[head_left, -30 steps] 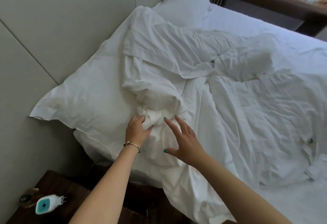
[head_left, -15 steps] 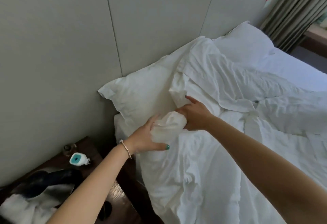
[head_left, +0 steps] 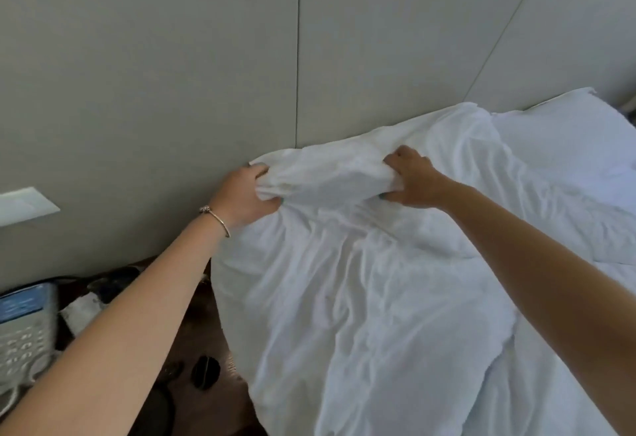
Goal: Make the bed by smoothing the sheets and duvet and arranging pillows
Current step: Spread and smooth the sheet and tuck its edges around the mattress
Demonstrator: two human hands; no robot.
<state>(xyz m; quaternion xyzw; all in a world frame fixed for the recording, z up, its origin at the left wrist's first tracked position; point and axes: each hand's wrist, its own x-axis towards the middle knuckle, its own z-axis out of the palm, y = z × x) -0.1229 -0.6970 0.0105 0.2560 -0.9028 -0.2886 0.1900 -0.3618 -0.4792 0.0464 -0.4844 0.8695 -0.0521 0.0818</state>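
— Near left? Dark table with a blurred phone.
— On the bed? Crumpled white duvet, spread near to far.
— Farther? Left hand and right hand, fingers clamped on the duvet's bunched top edge by the wall.
— Far right? Pillow.

Grey panelled wall; dark wooden nightstand.

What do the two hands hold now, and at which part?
Both grip the white duvet at its bunched top edge near the wall: the left hand at the corner, the right hand further along that edge.
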